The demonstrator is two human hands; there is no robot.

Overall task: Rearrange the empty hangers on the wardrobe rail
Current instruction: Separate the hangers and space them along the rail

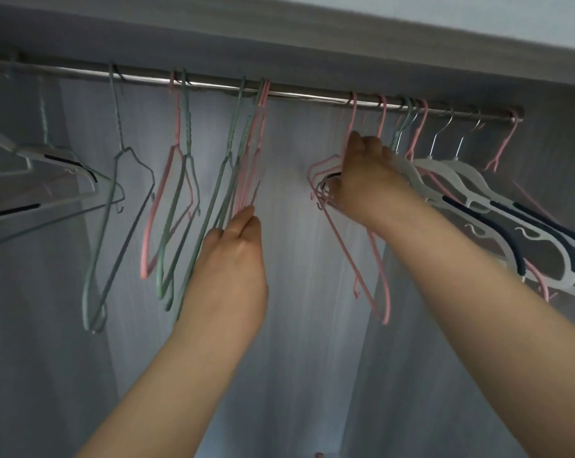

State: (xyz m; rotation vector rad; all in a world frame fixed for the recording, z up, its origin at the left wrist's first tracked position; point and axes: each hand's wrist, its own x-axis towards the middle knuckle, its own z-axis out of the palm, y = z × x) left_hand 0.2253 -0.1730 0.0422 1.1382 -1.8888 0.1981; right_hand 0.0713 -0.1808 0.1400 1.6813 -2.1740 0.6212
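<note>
Head view: left hand (233, 249) holds green hangers (234, 127) (right hand (368, 173), pink hangers (342, 246)).

pink hangers (372, 259), green hangers (187, 206), silver rail (299, 94)

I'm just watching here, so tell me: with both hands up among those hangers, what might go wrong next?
The right hand grips several pink hangers at once; one could slip off the rail and drop.
The white hangers crowd close beside that hand, so a pull may snag them.
The left hand touches a green and pink bunch whose wires overlap and might tangle.
</note>
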